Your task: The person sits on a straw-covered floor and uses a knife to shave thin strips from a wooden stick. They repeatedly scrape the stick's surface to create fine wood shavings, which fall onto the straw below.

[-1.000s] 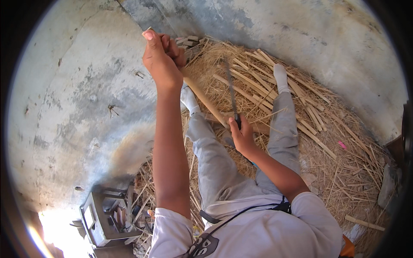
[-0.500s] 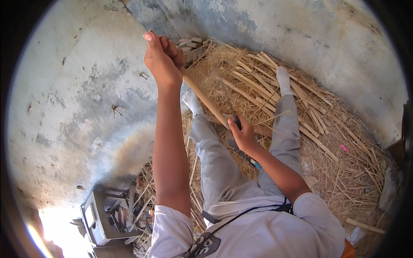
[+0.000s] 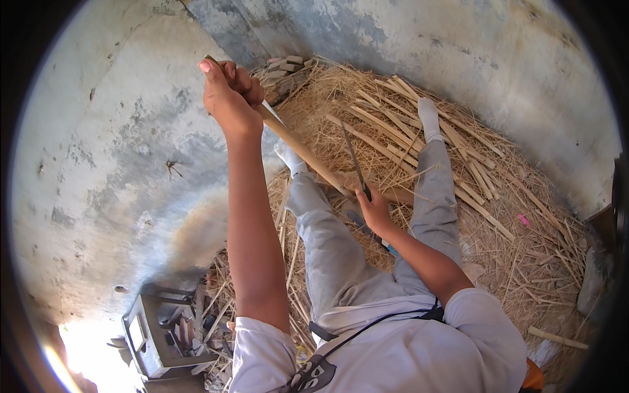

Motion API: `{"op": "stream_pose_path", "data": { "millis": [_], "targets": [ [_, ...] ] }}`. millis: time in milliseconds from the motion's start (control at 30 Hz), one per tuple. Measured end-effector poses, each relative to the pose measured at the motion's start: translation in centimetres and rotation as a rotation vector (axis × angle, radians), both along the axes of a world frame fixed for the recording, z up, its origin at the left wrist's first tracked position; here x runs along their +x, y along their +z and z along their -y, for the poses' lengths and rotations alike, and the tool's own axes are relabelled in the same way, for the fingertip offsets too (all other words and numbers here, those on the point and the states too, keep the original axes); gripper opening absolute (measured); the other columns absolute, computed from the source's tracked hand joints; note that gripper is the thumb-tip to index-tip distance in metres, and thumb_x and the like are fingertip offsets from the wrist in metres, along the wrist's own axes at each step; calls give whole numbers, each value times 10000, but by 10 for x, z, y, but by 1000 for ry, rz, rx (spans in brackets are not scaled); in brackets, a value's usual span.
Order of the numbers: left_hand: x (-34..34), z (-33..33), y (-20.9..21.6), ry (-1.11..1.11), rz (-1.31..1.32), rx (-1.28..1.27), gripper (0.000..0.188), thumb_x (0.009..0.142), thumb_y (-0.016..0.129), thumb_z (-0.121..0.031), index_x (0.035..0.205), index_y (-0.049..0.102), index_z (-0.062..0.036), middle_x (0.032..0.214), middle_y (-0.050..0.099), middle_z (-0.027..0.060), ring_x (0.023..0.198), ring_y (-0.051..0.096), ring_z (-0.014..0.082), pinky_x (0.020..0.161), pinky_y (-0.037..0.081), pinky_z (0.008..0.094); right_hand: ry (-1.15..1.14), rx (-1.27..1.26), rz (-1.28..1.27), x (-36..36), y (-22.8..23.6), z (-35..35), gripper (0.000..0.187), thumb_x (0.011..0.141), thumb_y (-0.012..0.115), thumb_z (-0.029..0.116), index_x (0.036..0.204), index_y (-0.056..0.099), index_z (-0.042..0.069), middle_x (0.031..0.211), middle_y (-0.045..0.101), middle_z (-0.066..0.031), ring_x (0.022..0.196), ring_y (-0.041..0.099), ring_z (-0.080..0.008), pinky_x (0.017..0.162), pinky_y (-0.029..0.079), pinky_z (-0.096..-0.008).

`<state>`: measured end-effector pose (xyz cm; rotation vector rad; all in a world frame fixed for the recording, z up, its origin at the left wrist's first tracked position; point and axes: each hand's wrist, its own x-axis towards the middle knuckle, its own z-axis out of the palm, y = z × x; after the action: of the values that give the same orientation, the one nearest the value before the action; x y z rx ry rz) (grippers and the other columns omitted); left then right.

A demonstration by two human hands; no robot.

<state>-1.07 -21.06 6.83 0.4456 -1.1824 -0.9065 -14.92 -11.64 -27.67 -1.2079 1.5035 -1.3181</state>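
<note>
My left hand (image 3: 232, 98) is raised high on the left, its fingers wrapped round the upper end of a pale bamboo strip (image 3: 303, 152). The strip slants down to the right, and its lower end comes close to my right hand (image 3: 375, 211). That hand is closed on the black handle of a long, thin-bladed knife (image 3: 354, 157). The blade points up and away, apart from most of the strip. Between my legs, partly hidden by my right hand, lies a dark tool (image 3: 358, 220) whose kind I cannot make out.
Several split bamboo strips (image 3: 393, 134) lie in a heap beyond my legs, over straw-like shavings (image 3: 537, 262). Weathered walls (image 3: 131, 144) enclose the corner, with stacked bricks (image 3: 288, 67) at their foot. A grey box-like frame (image 3: 147, 344) holding scraps stands at lower left.
My left hand has moved a little left and down with the strip. My right hand has shifted slightly downward, and the knife blade now looks sharper, less blurred.
</note>
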Motion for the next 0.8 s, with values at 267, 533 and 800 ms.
{"op": "stream_pose_path", "data": {
  "millis": [267,533,800],
  "targets": [
    [-14,0,12,-26,12,24,572,1002,482,-644,796,355,-125,602,228,-35,508,153,98,475,148,301,217,388,-295,-4,-143,8,353,984,560,348,813,505,43,652,545,-72,588,581,-203,553,434,-422],
    [-3,4,0,71,28,-2,608,979,498,-677,793,352,-117,596,227,-36,497,161,99,474,153,297,-38,-96,238,7,-14,11,365,1008,544,330,823,558,15,647,504,-40,585,496,-157,564,396,-371],
    [-13,4,2,141,16,-11,561,1021,457,-621,788,346,-123,604,206,-37,528,139,109,491,143,311,183,473,-92,11,-95,-3,360,1015,504,335,853,586,24,691,611,-100,483,543,-192,437,406,-334]
  ]
}}
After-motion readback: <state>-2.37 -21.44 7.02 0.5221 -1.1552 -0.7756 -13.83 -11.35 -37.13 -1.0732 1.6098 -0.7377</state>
